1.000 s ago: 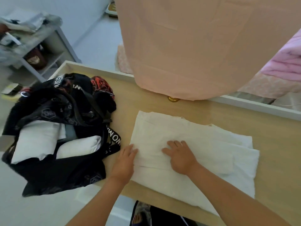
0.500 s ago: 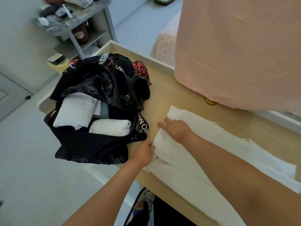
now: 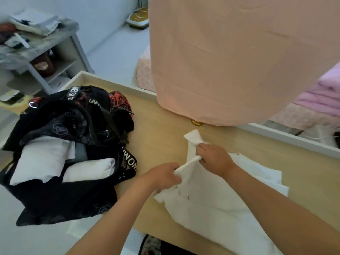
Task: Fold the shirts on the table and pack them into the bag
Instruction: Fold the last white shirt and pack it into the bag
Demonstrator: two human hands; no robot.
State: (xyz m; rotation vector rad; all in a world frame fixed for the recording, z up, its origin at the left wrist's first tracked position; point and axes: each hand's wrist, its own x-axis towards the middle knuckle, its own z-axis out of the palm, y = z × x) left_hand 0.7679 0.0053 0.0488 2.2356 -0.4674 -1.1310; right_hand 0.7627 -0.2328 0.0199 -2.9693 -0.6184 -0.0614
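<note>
At the lower centre of the head-camera frame, we see a person's two hands gathering the left-hand end of a white shirt [image 3: 211, 199] that lies across a pale wooden table [image 3: 161, 129]. The left hand [image 3: 163, 178] is curled tight round a bunched fold of the cloth, and the right hand [image 3: 214, 160], just above it in the frame, pinches the same edge so that a corner of fabric stands up past the fingers. The rest of the shirt spreads flat toward the lower right, partly under the right forearm. At the left of the frame a black bag [image 3: 60, 199] sits open on the table's near corner, well apart from the hands, with two folded white bundles [image 3: 38, 159] already lying in its mouth. A broad peach cloth [image 3: 230, 61] hangs over the upper right, and a cluttered grey shelf [image 3: 60, 45] stands at the upper left. We judge the folding of this shirt to be in hand, with the packing not yet begun. The next move, as we read it, calls for carrying the gripped end over the flat part squarely, so the fold lands even and small enough for the room left in the bag.
</note>
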